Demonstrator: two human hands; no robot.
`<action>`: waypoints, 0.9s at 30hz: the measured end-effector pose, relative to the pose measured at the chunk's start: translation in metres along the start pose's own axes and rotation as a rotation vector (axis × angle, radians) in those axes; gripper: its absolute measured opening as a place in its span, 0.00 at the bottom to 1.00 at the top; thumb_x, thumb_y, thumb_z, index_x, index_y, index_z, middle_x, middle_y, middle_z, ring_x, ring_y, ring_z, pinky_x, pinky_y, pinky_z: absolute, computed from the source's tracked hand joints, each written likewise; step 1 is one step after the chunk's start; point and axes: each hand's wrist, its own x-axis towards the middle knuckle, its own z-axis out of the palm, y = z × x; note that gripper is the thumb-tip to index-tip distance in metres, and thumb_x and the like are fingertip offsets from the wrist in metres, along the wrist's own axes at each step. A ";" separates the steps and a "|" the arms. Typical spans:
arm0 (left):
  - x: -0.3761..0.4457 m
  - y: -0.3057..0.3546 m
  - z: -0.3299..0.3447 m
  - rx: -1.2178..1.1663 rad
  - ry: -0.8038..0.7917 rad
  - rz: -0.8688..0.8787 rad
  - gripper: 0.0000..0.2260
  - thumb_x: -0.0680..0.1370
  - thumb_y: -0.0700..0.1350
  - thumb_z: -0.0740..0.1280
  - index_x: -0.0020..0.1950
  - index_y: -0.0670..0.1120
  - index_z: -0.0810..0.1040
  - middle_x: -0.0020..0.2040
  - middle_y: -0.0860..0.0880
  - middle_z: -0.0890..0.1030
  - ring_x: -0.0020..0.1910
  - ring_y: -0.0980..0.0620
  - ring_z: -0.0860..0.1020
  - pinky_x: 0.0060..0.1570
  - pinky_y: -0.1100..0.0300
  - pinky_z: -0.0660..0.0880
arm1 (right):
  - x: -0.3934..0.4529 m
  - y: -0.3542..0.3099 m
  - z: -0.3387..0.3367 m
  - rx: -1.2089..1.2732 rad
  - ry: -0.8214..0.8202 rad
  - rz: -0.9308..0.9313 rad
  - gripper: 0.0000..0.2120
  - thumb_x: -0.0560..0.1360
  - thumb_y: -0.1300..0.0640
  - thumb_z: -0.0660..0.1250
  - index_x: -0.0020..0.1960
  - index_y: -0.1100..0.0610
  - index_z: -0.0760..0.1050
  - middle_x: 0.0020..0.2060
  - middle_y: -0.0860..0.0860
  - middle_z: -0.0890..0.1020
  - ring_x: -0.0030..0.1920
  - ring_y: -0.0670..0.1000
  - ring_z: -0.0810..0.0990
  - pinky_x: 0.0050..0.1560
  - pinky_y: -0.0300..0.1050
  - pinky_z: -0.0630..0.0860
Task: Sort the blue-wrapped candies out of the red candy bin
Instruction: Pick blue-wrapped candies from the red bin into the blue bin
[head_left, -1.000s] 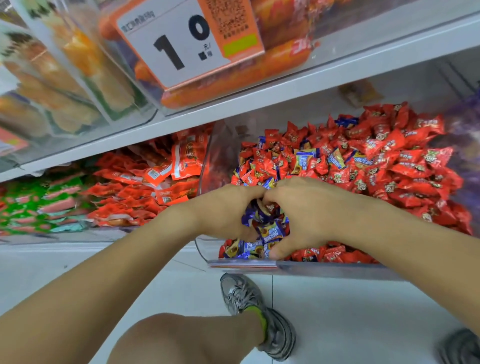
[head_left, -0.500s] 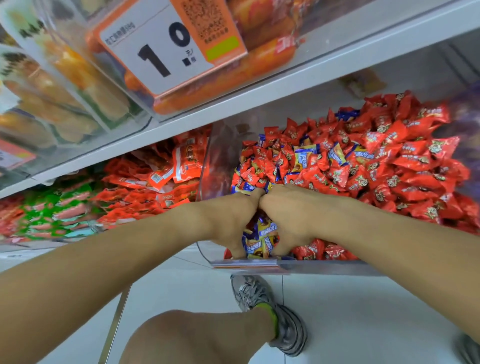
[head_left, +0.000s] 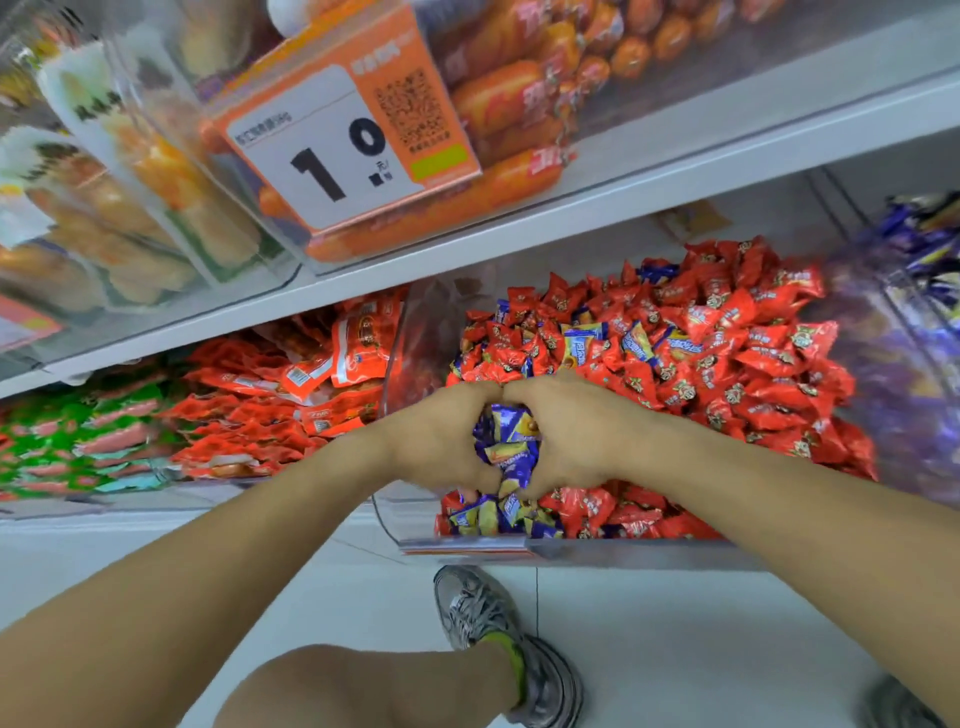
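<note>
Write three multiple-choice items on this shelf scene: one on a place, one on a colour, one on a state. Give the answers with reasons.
1. Where does the bin of purple-wrapped sweets stand relative to the red candy bin?
A. Its right
B. Its left
C. Above it

2. What colour are the candies between the hands?
A. Green
B. Blue
C. Red

3. How are the left hand and right hand placed?
A. Apart, flat
B. One hanging idle
C. Cupped together around candies

Answers: 1 A, purple wrappers lie past the bin's right wall. 2 B, blue wrappers show between the palms. 3 C, both hands' fingers curl around the bunch.
</note>
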 end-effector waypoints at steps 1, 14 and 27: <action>-0.002 0.004 -0.003 -0.084 0.006 0.017 0.20 0.67 0.38 0.78 0.53 0.48 0.73 0.38 0.54 0.80 0.33 0.60 0.78 0.33 0.67 0.73 | -0.002 0.003 -0.008 0.007 0.003 0.005 0.31 0.58 0.48 0.84 0.57 0.51 0.75 0.36 0.49 0.80 0.40 0.51 0.78 0.43 0.48 0.78; 0.013 0.054 0.006 -0.390 0.197 0.187 0.39 0.64 0.58 0.80 0.71 0.59 0.68 0.66 0.59 0.73 0.65 0.60 0.71 0.65 0.58 0.71 | -0.065 0.035 -0.093 -0.249 0.229 0.140 0.33 0.59 0.34 0.78 0.61 0.44 0.78 0.52 0.42 0.82 0.53 0.45 0.78 0.55 0.41 0.72; -0.005 0.037 0.004 -0.417 0.150 0.195 0.23 0.82 0.41 0.63 0.74 0.58 0.65 0.73 0.55 0.68 0.53 0.77 0.68 0.37 0.80 0.67 | -0.073 0.039 -0.072 -0.241 0.414 0.038 0.10 0.79 0.42 0.59 0.55 0.44 0.75 0.54 0.43 0.83 0.52 0.43 0.79 0.59 0.52 0.72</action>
